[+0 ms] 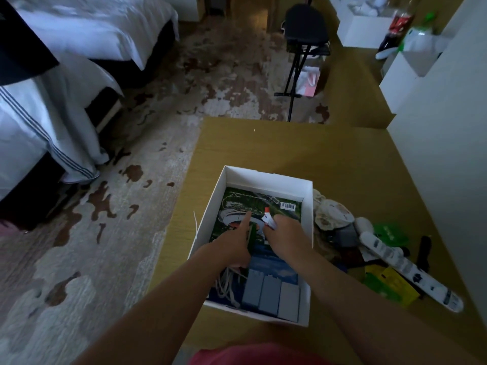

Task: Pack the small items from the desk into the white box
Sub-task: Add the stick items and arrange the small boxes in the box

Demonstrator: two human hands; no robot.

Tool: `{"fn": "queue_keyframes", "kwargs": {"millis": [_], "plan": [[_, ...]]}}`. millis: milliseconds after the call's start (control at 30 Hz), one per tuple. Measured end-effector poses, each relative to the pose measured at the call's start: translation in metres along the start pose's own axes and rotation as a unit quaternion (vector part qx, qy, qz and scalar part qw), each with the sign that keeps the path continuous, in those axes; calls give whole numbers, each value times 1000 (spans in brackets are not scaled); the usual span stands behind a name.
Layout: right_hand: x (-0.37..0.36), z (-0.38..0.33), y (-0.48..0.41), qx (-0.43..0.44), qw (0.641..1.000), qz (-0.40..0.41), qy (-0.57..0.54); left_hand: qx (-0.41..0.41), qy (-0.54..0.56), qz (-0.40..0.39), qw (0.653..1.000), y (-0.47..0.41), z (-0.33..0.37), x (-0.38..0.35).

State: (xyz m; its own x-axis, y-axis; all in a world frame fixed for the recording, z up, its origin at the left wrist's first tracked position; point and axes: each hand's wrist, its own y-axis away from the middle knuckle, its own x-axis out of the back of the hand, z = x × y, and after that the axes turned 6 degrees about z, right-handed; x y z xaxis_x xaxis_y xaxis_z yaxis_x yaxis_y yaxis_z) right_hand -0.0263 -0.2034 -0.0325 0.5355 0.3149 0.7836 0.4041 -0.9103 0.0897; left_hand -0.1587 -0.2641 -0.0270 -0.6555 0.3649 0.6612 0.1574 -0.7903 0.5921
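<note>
The white box (266, 176) stands open on the wooden desk (290, 148), near its left edge. Inside lies a green printed booklet (237, 198), a coil of white cable (226, 284) and three grey blocks (271, 292) along the near wall. Both my hands are inside the box. My left hand (234, 245) points its index finger onto the booklet, its other fingers curled over the cable. My right hand (286, 235) is closed around a small white and red item (269, 220) above the booklet.
To the right of the box lies a pile of small items: round pale discs (332, 213), a grey block (345, 235), a long white tube (405, 270), green and yellow packets (390, 285). A white wall (448, 154) borders the desk on the right. Beds and carpet lie left.
</note>
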Motion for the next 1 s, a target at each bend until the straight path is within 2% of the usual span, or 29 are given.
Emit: {"fn": "queue_keyframes", "kwargs": {"millis": [233,300,367,433,633,833,1000], "plan": [[3,1,-1,-39,996,64,-40,-31,-156,-42,986,-4,3,4],[3,0,-1,-38,996,69,-44,-49,-176,-26,983,-7,4,9],[1,1,0,-34,995,78,-45,-85,-209,27,974,-11,7,12],[0,3,-1,-32,995,89,-44,-111,-197,60,972,-16,11,12],[-2,4,-2,-27,994,101,-34,-97,-147,39,984,-24,8,5],[-5,7,-5,-40,999,2,-10,-89,-113,13,989,-22,-3,5],[-2,6,-7,-57,987,-149,32,-99,-69,50,991,-20,-7,7]]}}
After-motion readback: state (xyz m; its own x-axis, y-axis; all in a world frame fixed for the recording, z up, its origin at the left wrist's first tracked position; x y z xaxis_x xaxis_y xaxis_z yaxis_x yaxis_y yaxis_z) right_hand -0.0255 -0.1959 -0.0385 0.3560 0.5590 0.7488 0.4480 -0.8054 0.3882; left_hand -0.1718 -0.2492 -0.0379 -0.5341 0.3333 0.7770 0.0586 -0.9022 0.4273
